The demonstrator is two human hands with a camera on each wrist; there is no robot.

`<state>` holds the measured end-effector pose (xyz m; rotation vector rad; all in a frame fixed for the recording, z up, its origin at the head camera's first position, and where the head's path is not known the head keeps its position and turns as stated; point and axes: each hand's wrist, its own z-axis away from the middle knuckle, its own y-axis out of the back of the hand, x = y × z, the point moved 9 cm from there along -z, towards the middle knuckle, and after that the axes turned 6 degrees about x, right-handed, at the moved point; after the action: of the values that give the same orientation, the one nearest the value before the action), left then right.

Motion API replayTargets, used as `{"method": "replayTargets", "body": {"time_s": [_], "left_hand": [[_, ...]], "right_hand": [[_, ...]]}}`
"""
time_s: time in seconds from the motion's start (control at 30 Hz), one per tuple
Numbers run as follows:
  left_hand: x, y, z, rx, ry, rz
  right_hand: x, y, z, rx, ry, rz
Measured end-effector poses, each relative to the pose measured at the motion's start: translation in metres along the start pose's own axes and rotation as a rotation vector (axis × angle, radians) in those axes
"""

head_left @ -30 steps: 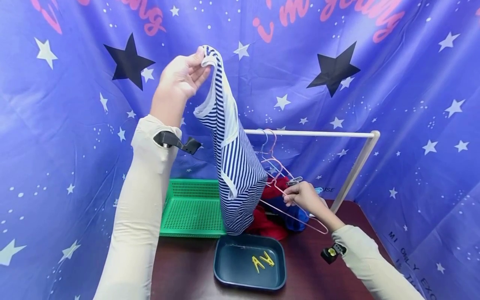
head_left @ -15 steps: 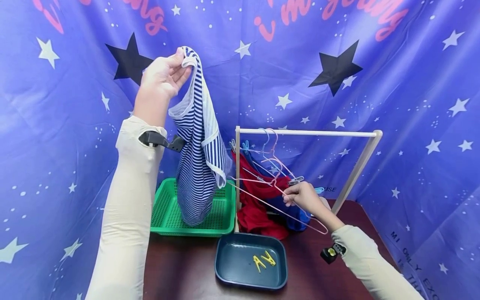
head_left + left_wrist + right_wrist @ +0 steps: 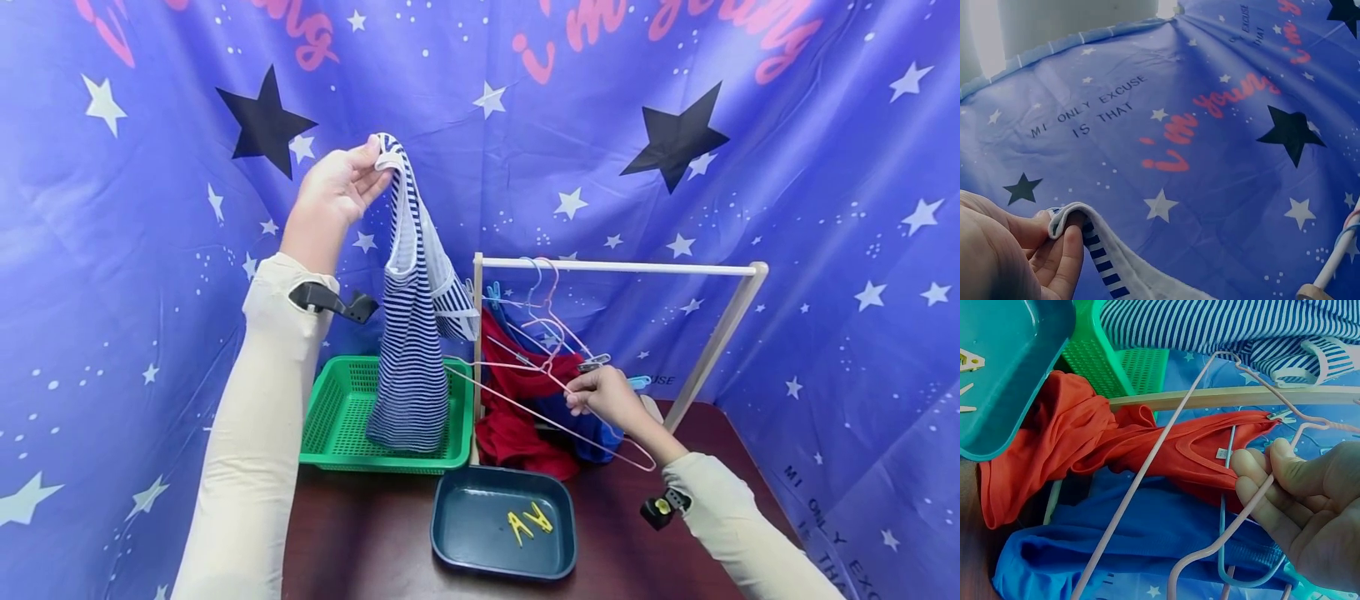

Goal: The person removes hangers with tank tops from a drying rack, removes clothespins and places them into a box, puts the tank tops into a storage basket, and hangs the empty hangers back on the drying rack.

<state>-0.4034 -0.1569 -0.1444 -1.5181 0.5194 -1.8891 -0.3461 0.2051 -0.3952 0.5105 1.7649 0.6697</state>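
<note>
My left hand pinches a navy-and-white striped tank top by a white-trimmed shoulder strap. The garment hangs down in front of the green basket, its lower end overlapping the basket in the head view. In the left wrist view, thumb and fingers close on the folded strap. On the right, my right hand holds a pink wire hanger by one sloping arm, between thumb and fingers. The hanger's far end points left, toward the striped top. Behind it are a red garment and a blue garment.
A white rack bar on wooden posts carries the hooks of blue and pink hangers. A grey clothespin shows just above my right hand. In front, a dark tray holds yellow clothespins. A starry blue curtain surrounds the table.
My left hand has carried the striped top leftward, away from the rack front to over the basket, and has lowered a little. The right hand and its hanger have stayed nearly still.
</note>
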Motion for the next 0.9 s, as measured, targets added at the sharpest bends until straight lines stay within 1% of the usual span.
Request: {"method": "replayTargets", "body": {"time_s": [0.1,0.27,0.43,0.53,0.77,0.83,0.9], "left_hand": [[-0.007,0.005,-0.005,-0.003,0.007,-0.019],[-0.016,0.017,-0.010,0.011,0.021,-0.061],[-0.019,0.031,-0.016,0.025,0.018,-0.079],[-0.017,0.042,-0.019,0.045,-0.009,-0.082],[-0.002,0.071,-0.022,0.096,-0.156,-0.115],[-0.001,0.079,-0.023,0.109,-0.168,-0.123],[-0.001,0.085,-0.025,0.123,-0.174,-0.156]], "right_hand": [[0.002,-0.001,0.001,0.000,-0.009,0.004],[0.006,-0.001,0.001,-0.001,-0.012,0.000],[0.008,0.000,0.001,-0.004,-0.008,-0.018],[0.008,0.000,0.001,-0.007,-0.005,-0.017],[0.006,0.000,0.000,-0.009,-0.001,0.000],[0.006,0.000,0.000,-0.012,-0.006,-0.005],[0.006,0.000,0.000,-0.013,-0.011,-0.005]]}}
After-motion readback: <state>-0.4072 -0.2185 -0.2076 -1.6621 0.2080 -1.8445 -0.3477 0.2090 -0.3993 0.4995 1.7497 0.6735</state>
